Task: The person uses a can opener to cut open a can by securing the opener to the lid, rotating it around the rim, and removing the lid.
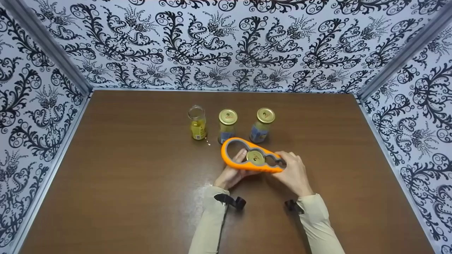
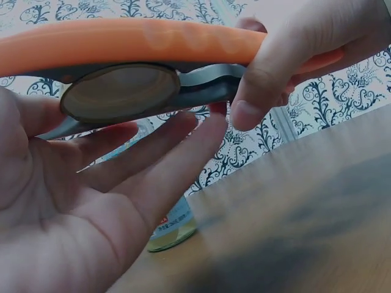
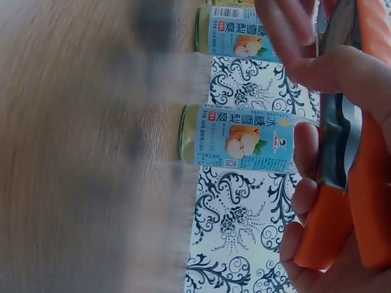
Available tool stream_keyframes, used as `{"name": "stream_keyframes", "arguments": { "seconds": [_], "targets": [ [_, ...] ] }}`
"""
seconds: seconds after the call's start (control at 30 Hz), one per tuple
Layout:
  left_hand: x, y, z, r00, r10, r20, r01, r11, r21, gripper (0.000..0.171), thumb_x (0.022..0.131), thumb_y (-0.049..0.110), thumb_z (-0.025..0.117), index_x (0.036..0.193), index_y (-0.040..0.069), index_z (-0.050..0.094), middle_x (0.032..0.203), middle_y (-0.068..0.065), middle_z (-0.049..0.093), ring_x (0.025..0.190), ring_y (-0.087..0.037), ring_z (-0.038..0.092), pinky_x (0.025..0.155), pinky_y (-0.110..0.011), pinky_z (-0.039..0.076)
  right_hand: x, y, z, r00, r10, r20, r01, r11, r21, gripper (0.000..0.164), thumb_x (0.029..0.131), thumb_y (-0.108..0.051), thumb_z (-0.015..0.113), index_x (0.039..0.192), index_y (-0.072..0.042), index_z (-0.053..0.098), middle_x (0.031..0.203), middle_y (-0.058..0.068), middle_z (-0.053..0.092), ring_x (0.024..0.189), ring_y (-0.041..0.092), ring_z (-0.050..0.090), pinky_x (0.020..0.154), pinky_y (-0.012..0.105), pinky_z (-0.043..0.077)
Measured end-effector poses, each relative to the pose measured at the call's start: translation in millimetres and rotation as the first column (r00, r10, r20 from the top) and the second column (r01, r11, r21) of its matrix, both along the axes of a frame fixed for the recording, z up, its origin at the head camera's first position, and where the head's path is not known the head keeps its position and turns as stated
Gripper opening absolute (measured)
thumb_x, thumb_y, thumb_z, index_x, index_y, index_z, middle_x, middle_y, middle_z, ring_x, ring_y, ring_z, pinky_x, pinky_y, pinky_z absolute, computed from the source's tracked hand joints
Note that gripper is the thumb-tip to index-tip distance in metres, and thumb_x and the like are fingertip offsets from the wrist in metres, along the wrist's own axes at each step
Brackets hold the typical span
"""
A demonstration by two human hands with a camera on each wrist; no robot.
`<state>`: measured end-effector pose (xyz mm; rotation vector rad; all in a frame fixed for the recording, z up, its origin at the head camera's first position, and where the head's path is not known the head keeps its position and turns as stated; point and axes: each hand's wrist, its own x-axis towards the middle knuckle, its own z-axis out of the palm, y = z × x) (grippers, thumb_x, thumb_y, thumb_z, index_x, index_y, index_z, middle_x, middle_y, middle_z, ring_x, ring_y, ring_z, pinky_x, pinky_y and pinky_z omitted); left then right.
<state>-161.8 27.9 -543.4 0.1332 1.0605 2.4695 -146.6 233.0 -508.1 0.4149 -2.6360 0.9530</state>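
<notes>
My right hand (image 1: 293,174) grips the narrow end of an orange jar opener (image 1: 231,163) with grey inner edges. A gold jar lid (image 1: 255,157) sits in one of the opener's round gaps, with no jar beneath it in the left wrist view. My left hand (image 2: 79,201) is under the opener, palm up, fingers extended and apart. Its thumb (image 1: 241,155) shows through the opener's large loop, at the lid's edge. In the right wrist view, fingers of my right hand (image 3: 360,85) curl round the orange handles.
Behind the opener stand two gold-lidded jars with blue labels, a middle jar (image 1: 228,121) and a right jar (image 1: 262,126). Left of them is a lidless glass jar (image 1: 197,124) with yellow contents, small white specks beside it. Patterned walls (image 1: 219,46) enclose the brown table (image 1: 141,169).
</notes>
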Motion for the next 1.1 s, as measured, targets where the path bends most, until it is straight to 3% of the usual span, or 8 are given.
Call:
{"name": "stream_keyframes", "arguments": {
  "seconds": [0.1,0.27,0.37,0.5,0.67,0.87,0.97,1.1],
  "targets": [
    [0.0,0,0.7,1.0,-0.018,0.023,0.016,0.997,0.078,0.062,0.1,0.023,0.039,0.146,-0.006,0.01,0.118,-0.014,0.053,0.097,-0.02,0.062,0.098,-0.052,0.041,-0.5,-1,-0.1,1.0,0.004,0.001,-0.004,1.0,0.003,0.05,0.059,-0.014,0.089,0.103,-0.003,0.07,0.09,0.007,0.066,0.081,0.026,0.056,0.072,0.041,0.038],
    [0.0,-2,2.7,0.996,-0.086,0.027,0.078,0.97,0.231,0.061,0.093,0.032,0.062,0.135,0.0,0.03,0.114,-0.016,0.061,0.104,-0.029,0.061,0.099,-0.05,0.041,-0.5,-1,-0.2,1.0,0.009,0.003,-0.009,1.0,-0.004,0.049,0.06,-0.013,0.088,0.104,-0.003,0.069,0.092,0.007,0.066,0.083,0.026,0.054,0.073,0.042,0.037],
    [0.8,-3,3.1,0.994,-0.11,0.022,0.1,0.957,0.274,0.061,0.085,0.036,0.073,0.126,0.005,0.04,0.114,-0.014,0.06,0.106,-0.029,0.06,0.099,-0.048,0.041,-0.9,-2,0.0,1.0,0.027,0.001,-0.027,1.0,-0.012,0.049,0.06,-0.011,0.088,0.104,-0.002,0.068,0.094,0.008,0.067,0.087,0.028,0.053,0.076,0.043,0.035],
    [1.6,-6,1.9,0.994,-0.104,0.04,0.089,0.958,0.273,0.07,0.079,0.035,0.079,0.128,0.004,0.039,0.118,-0.013,0.056,0.107,-0.027,0.058,0.1,-0.047,0.039,-1.4,-4,0.5,0.999,0.048,-0.003,-0.048,0.999,-0.017,0.05,0.06,-0.01,0.088,0.105,-0.001,0.067,0.096,0.009,0.066,0.094,0.03,0.051,0.079,0.045,0.033],
    [1.4,-10,-0.5,0.996,-0.082,0.033,0.073,0.972,0.222,0.09,0.08,0.03,0.079,0.143,-0.002,0.023,0.125,-0.014,0.051,0.111,-0.026,0.055,0.103,-0.05,0.037,-1.6,-3,1.0,0.999,0.05,-0.012,-0.05,0.999,-0.016,0.052,0.058,-0.008,0.087,0.104,-0.001,0.067,0.095,0.009,0.064,0.094,0.03,0.051,0.078,0.045,0.032],
    [-1.6,-17,-6.1,0.988,-0.118,-0.097,0.131,0.981,0.143,0.059,0.084,0.028,0.076,0.132,0.01,0.046,0.119,-0.012,0.053,0.105,-0.025,0.058,0.097,-0.049,0.042,-1.2,1,3.6,0.999,0.043,-0.032,-0.045,0.998,-0.05,0.051,0.057,-0.005,0.086,0.104,0.0,0.067,0.096,0.01,0.065,0.092,0.03,0.051,0.076,0.044,0.031],
    [-2.3,-22,-7.2,0.975,-0.141,-0.171,0.165,0.977,0.134,0.04,0.091,0.016,0.068,0.128,0.012,0.052,0.12,-0.011,0.055,0.108,-0.025,0.058,0.096,-0.051,0.043,-1.3,4,4.2,0.999,0.034,-0.039,-0.037,0.997,-0.071,0.05,0.059,-0.006,0.086,0.104,0.0,0.067,0.097,0.011,0.065,0.093,0.032,0.052,0.077,0.044,0.031],
    [-3.1,-28,-4.9,0.958,-0.161,-0.239,0.192,0.975,0.11,0.038,0.093,-0.003,0.057,0.129,0.006,0.051,0.127,-0.015,0.056,0.117,-0.03,0.053,0.098,-0.059,0.039,-1.0,10,3.0,1.0,0.004,-0.023,-0.006,0.995,-0.097,0.051,0.057,-0.001,0.085,0.104,0.001,0.066,0.098,0.013,0.065,0.092,0.033,0.051,0.081,0.046,0.032]
  ]
}}
